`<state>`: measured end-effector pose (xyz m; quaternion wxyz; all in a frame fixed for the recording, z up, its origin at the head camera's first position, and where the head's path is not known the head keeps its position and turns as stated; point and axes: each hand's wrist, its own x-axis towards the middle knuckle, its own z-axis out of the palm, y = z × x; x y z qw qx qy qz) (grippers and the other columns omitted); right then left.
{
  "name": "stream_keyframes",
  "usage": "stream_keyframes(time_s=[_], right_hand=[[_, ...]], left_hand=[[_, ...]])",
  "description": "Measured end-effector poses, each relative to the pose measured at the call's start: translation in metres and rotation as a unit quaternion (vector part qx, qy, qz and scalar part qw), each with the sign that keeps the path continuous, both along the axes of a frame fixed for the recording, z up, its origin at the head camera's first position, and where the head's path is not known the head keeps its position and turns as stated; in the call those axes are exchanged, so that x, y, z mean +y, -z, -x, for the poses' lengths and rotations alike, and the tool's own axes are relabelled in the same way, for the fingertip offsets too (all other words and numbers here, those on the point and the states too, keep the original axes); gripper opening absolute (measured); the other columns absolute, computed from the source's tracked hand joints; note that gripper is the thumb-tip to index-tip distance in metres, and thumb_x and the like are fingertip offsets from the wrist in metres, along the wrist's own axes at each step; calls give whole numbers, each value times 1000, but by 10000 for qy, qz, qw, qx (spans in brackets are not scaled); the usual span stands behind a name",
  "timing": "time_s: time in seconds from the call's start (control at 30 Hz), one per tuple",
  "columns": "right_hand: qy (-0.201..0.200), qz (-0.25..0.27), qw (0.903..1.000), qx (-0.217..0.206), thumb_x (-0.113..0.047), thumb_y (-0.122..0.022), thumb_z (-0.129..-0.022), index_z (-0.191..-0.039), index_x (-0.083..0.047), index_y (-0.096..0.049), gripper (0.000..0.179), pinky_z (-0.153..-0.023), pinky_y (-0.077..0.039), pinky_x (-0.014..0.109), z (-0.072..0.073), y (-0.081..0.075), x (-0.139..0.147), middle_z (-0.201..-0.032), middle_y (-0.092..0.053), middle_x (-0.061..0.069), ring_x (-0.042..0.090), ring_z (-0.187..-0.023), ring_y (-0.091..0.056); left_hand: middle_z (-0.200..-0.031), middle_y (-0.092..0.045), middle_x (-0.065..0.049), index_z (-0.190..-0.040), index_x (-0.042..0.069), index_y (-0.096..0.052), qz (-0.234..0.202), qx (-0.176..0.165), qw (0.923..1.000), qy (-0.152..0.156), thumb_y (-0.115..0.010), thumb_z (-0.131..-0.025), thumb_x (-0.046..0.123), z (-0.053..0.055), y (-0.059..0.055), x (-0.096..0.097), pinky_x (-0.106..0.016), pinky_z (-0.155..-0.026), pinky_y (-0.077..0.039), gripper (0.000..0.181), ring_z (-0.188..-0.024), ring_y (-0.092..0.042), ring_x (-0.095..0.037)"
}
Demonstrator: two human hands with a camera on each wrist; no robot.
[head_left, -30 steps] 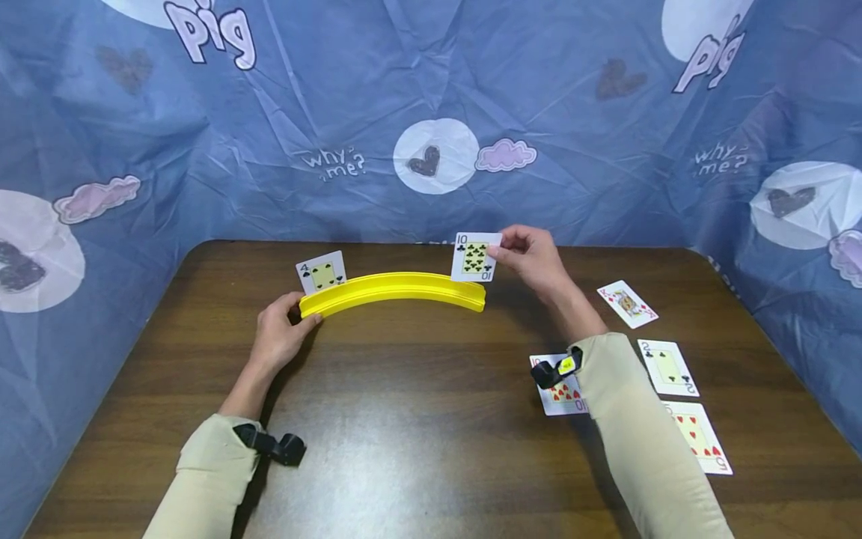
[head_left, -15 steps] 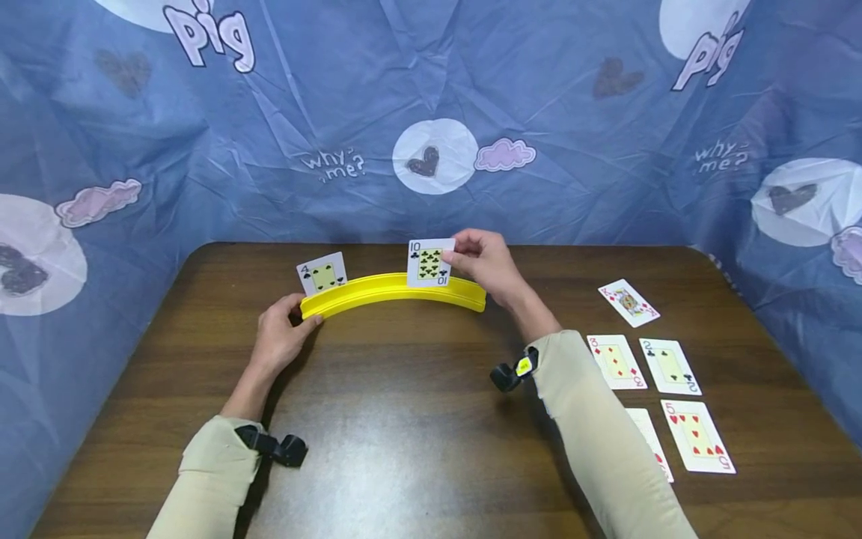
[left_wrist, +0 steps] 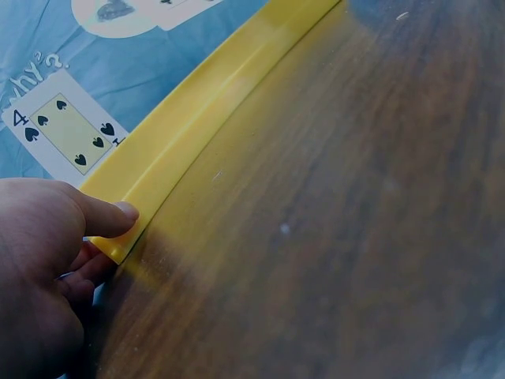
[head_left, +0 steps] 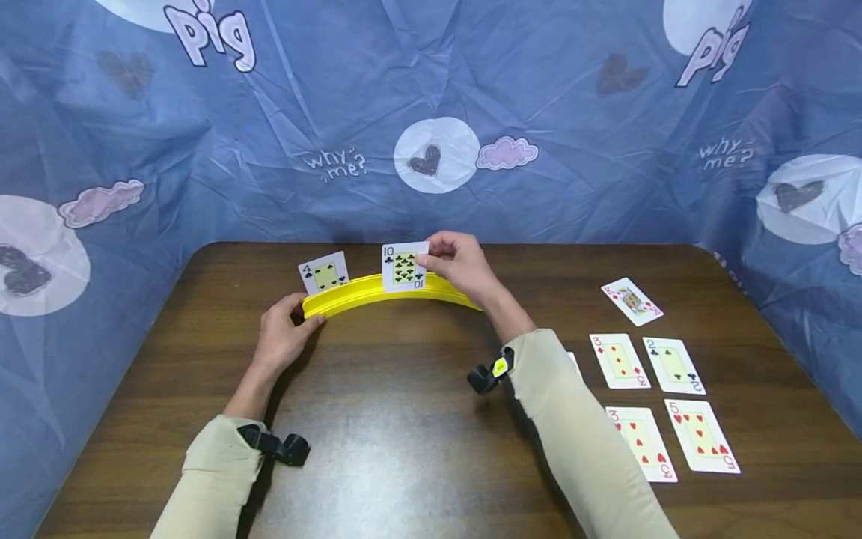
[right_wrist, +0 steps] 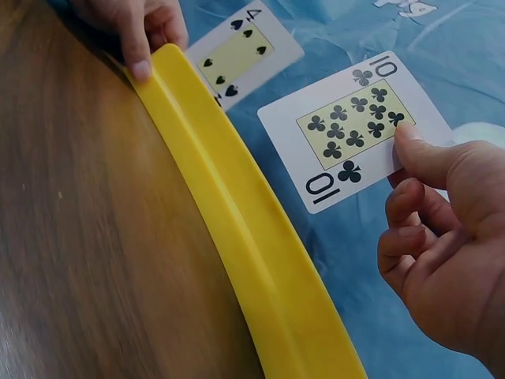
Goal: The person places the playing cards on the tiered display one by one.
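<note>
A curved yellow card holder [head_left: 364,293] stands near the back of the table. My left hand [head_left: 281,333] grips its left end, thumb in front and fingers behind, as the left wrist view shows. Just beside that hand, the four of spades [head_left: 325,274] stands tilted in the holder. My right hand [head_left: 465,266] pinches the ten of clubs [right_wrist: 355,130] by its right edge between thumb and fingers. In the head view this card overlaps the middle of the holder, face toward me; in the right wrist view it shows beside the holder's back edge.
Face up at the right lie the king of diamonds [head_left: 631,302], three of diamonds [head_left: 620,361], two of clubs [head_left: 674,366], three of hearts [head_left: 643,445] and five of hearts [head_left: 702,436]. My right sleeve [head_left: 579,427] partly covers another card. A blue printed cloth [head_left: 269,195] hangs behind the table.
My right hand has carried the ten of clubs leftward along the holder, from its right end to its middle. The left hand keeps its grip in place. Cards formerly under the right sleeve now show.
</note>
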<state>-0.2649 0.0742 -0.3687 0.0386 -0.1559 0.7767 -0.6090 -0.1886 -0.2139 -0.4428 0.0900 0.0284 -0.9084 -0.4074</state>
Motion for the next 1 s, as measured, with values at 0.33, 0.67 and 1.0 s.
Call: stream_keyframes(time_s=[0.33, 0.67, 1.0], right_hand=[[-263, -5, 9997, 25, -2, -72, -89, -99, 7, -68, 14, -61, -43, 19, -3, 1, -34, -84, -69, 9, 13, -69, -55], [-603, -59, 9982, 7, -2, -71, -89, -101, 6, -69, 14, -65, -47, 18, -3, 10, -63, -97, -72, 23, 10, -72, -58], [-680, -289, 9971, 207, -6, -73, -89, -100, 3, -71, 15, -66, -45, 18, -3, 15, -82, -97, -73, 21, 9, -73, -57]], left_hand=[[-109, -62, -23, -125, -6, -61, 2, -136, 9999, 15, -69, -91, 8, 1, 0, -4, -41, -88, -38, 38, -99, -53, -34], [-106, -62, -24, -122, -6, -63, 5, -11, 10000, 53, -69, -89, 6, 1, 1, -6, -40, -87, -37, 36, -98, -54, -35], [-103, -62, -22, -120, -5, -64, -70, 56, 9999, 78, -70, -89, 5, 2, 2, -4, -37, -84, -36, 33, -95, -53, -32]])
